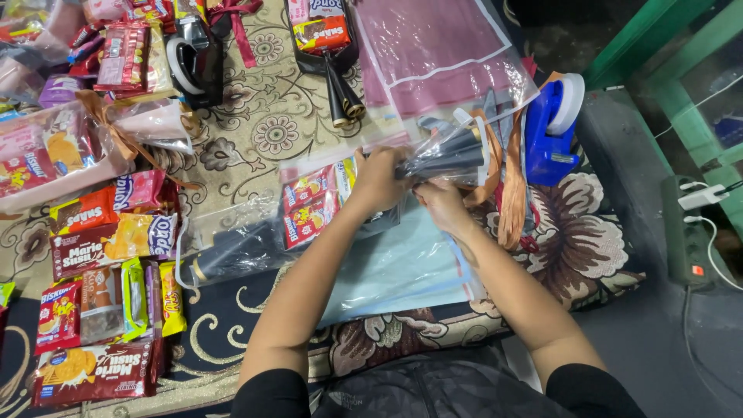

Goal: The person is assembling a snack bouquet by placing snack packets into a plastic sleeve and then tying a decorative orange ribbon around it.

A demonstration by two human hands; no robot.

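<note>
A head-worn camera looks down at two bare forearms stretched over a patterned floral carpet (271, 131). At the centre lies a clear plastic bag (453, 151) filled with red snack packets (309, 205) and dark rolled paper; every place below is given from this bag.

The left hand (379, 179) grips the bag's middle, fingers curled and clamped around the gathered plastic. The right hand (441, 203) sits just beside it, touching the bag's lower edge, its fingers pinched together on the plastic — the fingertips themselves are hidden behind the hand.

Directly under the bag and the forearms lies a pale blue sheet (402, 267). Just to the bag's right hang orange ribbon strips (512, 186), and beyond them stands a blue tape dispenser (551, 128). Above the bag are clear sleeves with pink paper inside (433, 46). Well to the bag's left, rows of biscuit and wafer packets (108, 248) lie on the carpet, and another filled clear bag tied with ribbon (54, 155) — set further up. Far right, off the carpet, a power strip (689, 232) lies on dark floor.
</note>
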